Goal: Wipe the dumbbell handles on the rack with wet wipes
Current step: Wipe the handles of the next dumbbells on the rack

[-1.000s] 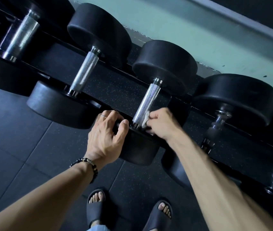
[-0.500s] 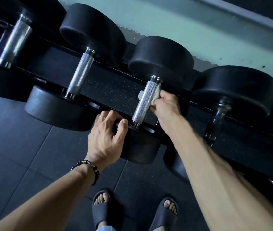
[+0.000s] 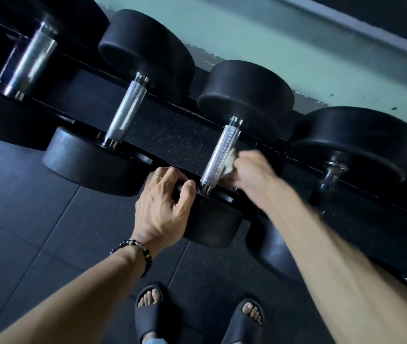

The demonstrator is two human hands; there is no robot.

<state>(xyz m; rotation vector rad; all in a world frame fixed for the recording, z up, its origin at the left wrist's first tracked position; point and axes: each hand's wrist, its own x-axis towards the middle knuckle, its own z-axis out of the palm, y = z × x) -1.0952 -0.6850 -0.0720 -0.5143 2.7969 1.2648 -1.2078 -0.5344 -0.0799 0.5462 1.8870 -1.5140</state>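
Note:
A black dumbbell with a knurled chrome handle (image 3: 218, 153) lies across the rack (image 3: 167, 137) in the middle of the view. My right hand (image 3: 252, 173) grips a white wet wipe (image 3: 229, 161) and presses it against the lower right side of that handle; the hand is motion-blurred. My left hand (image 3: 162, 207) curls round the near black head (image 3: 212, 219) of the same dumbbell, thumb on its top edge. Another chrome-handled dumbbell (image 3: 125, 112) sits to its left.
A bigger dumbbell handle (image 3: 27, 64) is at the far left, and darker dumbbells (image 3: 356, 142) continue to the right. Behind the rack runs a pale green wall (image 3: 296, 50). My sandalled feet (image 3: 197, 316) stand on dark rubber floor tiles.
My right hand slid the wipe up to the far end of the handle and has come back down to its lower half. The left hand has stayed on the dumbbell head.

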